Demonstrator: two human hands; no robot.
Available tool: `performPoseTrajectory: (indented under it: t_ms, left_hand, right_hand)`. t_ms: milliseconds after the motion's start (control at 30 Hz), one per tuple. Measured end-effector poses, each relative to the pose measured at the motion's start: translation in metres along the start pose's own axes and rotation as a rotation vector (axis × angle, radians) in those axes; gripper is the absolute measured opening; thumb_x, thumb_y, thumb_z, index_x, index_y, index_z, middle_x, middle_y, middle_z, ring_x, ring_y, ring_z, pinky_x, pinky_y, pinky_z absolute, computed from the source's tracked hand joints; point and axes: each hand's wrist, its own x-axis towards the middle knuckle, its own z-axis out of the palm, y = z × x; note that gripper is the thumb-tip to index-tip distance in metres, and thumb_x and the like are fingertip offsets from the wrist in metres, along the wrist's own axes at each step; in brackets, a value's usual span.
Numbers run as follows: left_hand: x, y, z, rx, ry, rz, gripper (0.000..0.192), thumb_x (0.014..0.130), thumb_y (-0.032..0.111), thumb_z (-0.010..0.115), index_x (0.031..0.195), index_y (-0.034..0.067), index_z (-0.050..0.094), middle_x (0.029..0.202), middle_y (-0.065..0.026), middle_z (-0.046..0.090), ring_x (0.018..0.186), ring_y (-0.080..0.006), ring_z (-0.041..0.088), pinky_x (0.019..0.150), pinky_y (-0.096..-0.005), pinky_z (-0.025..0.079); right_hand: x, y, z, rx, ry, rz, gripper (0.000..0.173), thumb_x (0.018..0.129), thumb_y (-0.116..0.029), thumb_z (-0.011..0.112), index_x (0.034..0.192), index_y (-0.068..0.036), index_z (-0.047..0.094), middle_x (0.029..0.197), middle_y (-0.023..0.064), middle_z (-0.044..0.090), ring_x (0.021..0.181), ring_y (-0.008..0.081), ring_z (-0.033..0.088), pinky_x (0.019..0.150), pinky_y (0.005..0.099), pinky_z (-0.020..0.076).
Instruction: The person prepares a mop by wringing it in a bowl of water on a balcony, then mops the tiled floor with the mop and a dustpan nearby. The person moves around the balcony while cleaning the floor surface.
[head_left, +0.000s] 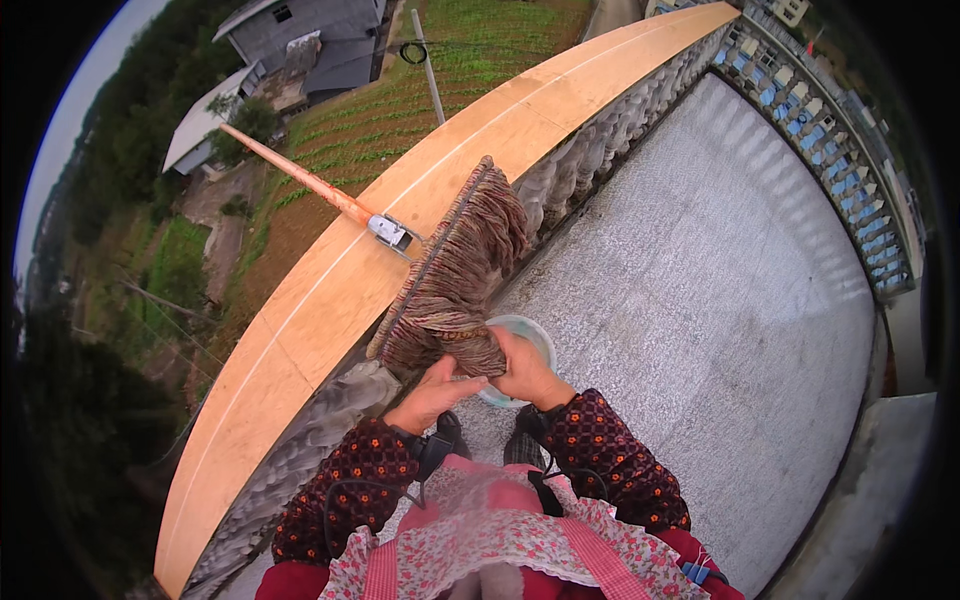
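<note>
A string mop head (457, 270) of brownish-grey yarn hangs against the inner side of a tan railing top (322, 292). Its orange handle (300, 178), joined by a metal clamp (390, 232), lies across the railing and sticks out beyond it. My right hand (529, 371) grips the gathered lower end of the yarn. My left hand (433, 396) is at the left underside of that same bundle, thumb and fingers against it. Below the hands, partly hidden by them and the mop, a round pale bucket (544, 337) stands on the floor.
A balustrade of grey stone-like balusters (585, 165) runs under the railing. Speckled grey floor (697, 315) spreads to the right, bounded by another balustrade (825, 150). Beyond the railing, far below, lie crop rows (352, 142), a utility pole (429, 67) and houses (300, 37). My feet are close to the bucket.
</note>
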Motion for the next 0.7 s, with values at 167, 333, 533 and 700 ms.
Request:
performPoseTrajectory:
  t_ms: [167,333,533,700]
  left_hand:
    - [0.011,-0.01,-0.025,0.086,-0.011,-0.107,0.052,0.089,0.007,0.07,0.137,0.0,0.051,0.124,-0.0039,0.062,0.109,-0.0126,0.059,0.099,-0.0307,0.045]
    - [0.032,-0.026,-0.025,-0.174,-0.133,-0.069,0.071,0.087,0.007,0.073,0.149,0.003,0.039,0.138,-0.0054,0.055,0.126,-0.0155,0.051,0.109,-0.0339,0.037]
    - [0.038,-0.034,-0.012,-0.377,-0.118,0.033,0.069,0.085,0.006,0.075,0.146,0.003,0.042,0.136,-0.0055,0.057,0.126,-0.0169,0.052,0.109,-0.0345,0.037]
    - [0.032,-0.034,-0.004,-0.282,0.101,-0.02,0.047,0.083,0.004,0.077,0.127,0.001,0.061,0.119,-0.0036,0.067,0.111,-0.0154,0.061,0.099,-0.0308,0.045]
  right_hand:
    - [0.01,0.002,-0.013,0.386,-0.272,0.411,0.062,0.071,-0.002,0.074,0.13,-0.005,0.055,0.095,0.0108,0.069,0.087,0.0239,0.067,0.077,0.0356,0.052]
    - [0.015,0.008,-0.016,0.634,-0.376,0.605,0.071,0.068,0.009,0.071,0.134,-0.003,0.051,0.103,0.005,0.068,0.09,0.0132,0.065,0.079,0.0293,0.0523]
    - [0.017,0.024,-0.012,0.791,-0.373,0.571,0.07,0.069,0.007,0.075,0.134,0.0,0.052,0.108,0.0048,0.068,0.099,0.0141,0.064,0.088,0.0287,0.0507]
    - [0.014,0.014,-0.021,0.68,-0.391,0.561,0.064,0.07,-0.005,0.083,0.128,0.004,0.057,0.111,0.006,0.067,0.104,0.0157,0.061,0.095,0.0291,0.0459]
